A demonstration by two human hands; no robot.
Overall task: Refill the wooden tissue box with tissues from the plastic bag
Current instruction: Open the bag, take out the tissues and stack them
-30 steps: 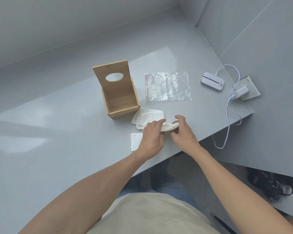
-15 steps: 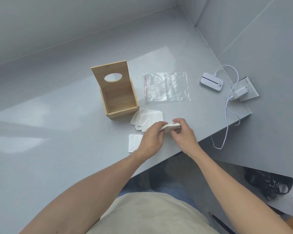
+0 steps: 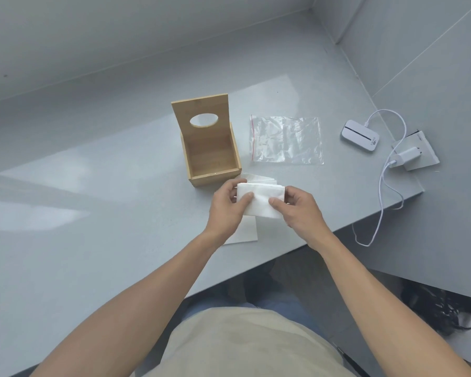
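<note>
both hands (image 3: 261,205) pinch the tissue stack (image 3: 261,199); keep it squared and level, then lower it into the open box (image 3: 211,156).

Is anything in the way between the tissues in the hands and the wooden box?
Nothing visible. Both the left hand and right hand hold the tissue stack just in front of the wooden box. Its lid stands tipped up, so the top is open and looks empty.

Between the hands, the tissue stack (image 3: 260,198) is looking soft, matt paper; beyond them, the box (image 3: 211,148) is showing smooth pale wood, the bag (image 3: 286,140) crinkled glossy plastic.
</note>
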